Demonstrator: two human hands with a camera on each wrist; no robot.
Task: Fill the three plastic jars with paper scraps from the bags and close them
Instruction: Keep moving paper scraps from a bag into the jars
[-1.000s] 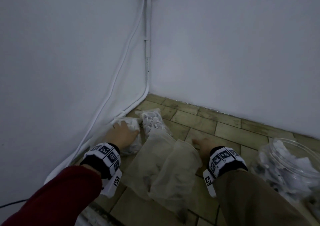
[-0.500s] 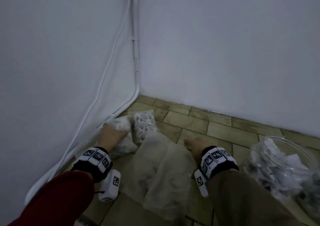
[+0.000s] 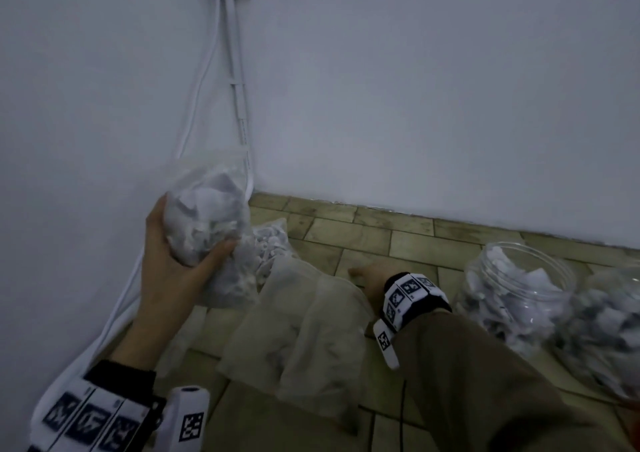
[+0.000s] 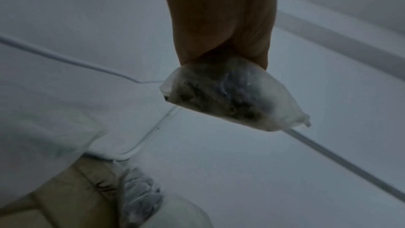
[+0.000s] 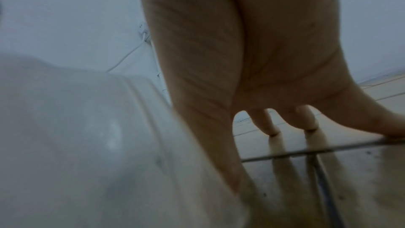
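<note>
Walls [image 3: 415,88] of smooth white plaster meet glossy tan floor tiles [image 3: 363,237]. Limp, cloudy empty bags [image 3: 304,330] lie crumpled mid-floor. Two clear round jars [image 3: 512,289] at right hold white paper scraps, lidless. Lifted near the corner, a bulging clear bag [image 3: 207,216] of scraps sits in the left hand's [image 3: 166,271] curled fingers. The right hand [image 3: 370,275] rests flat on tile, fingers [image 5: 266,124] straight.

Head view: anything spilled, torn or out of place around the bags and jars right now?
Nothing stands out. The left hand holds a clear plastic bag of paper scraps intact; the open clear plastic jar stands upright with its scraps inside. No loose scraps show on the tiled floor.
</note>
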